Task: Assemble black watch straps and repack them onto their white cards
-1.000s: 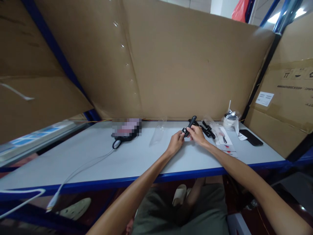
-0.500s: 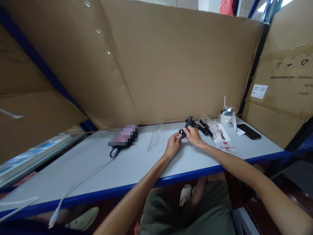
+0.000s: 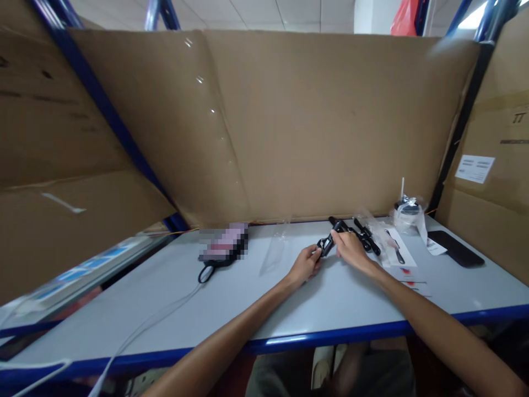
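Both my hands meet over the grey tabletop [image 3: 173, 292] near its back middle. My right hand [image 3: 350, 248] is closed around a slim black handle-shaped tool [image 3: 330, 241], which tilts up toward the cardboard wall. My left hand [image 3: 306, 264] pinches the tool's lower end with its fingertips. More black tools of the same kind [image 3: 366, 236] lie just behind my right hand. An empty clear plastic sleeve [image 3: 273, 252] lies to the left of my left hand.
Printed cards with a tool picture [image 3: 399, 251] lie right of the hands. A wrapped roll [image 3: 408, 215] and a black phone [image 3: 455, 248] sit further right. A dark pouch [image 3: 223, 251] with a white cable [image 3: 149, 325] lies left. Cardboard sheets [image 3: 289, 121] wall the bench.
The camera tilted up, so hands and bench sit lower in view. The black tool has come down from a steeper tilt to lie closer to the table between both hands.
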A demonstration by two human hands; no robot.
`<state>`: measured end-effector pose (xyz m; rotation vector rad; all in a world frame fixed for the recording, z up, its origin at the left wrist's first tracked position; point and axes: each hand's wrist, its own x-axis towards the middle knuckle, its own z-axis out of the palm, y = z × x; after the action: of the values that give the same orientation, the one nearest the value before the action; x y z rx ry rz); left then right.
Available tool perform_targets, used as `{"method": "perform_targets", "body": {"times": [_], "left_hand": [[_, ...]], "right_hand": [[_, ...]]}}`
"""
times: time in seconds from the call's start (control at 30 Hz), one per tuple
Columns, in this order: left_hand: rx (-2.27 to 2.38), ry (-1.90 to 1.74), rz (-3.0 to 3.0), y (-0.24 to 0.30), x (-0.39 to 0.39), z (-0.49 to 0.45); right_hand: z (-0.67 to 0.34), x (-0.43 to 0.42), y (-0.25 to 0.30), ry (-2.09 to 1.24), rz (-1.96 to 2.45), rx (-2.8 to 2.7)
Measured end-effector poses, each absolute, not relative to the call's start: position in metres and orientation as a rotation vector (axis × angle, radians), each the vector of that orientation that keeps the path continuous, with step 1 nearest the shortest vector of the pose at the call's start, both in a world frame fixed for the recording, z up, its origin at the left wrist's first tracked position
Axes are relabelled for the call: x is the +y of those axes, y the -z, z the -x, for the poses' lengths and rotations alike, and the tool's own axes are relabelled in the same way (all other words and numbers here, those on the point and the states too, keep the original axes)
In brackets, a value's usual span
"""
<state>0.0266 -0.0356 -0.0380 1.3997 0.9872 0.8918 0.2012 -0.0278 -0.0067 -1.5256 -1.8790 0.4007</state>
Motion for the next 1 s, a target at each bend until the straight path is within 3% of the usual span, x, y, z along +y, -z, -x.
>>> {"method": "perform_targets", "body": {"times": [0.13, 0.6, 1.0], "left_hand": [[0.972, -0.697, -1.44, 0.027, -0.036, -0.019], [0.9, -0.599, -1.417, 0.014, -0.044, -0.011], [0.872, -0.541, -1.345, 0.003, -0.036, -0.007]], "right_hand": [[-0.212, -0.036, -0.011, -0.002, 1.54, -1.869], [-0.228, -0.046, -0.02, 0.593, 1.054, -2.134], [-0.233, -0.045, -0.006, 0.508, 0.961, -2.072]]}}
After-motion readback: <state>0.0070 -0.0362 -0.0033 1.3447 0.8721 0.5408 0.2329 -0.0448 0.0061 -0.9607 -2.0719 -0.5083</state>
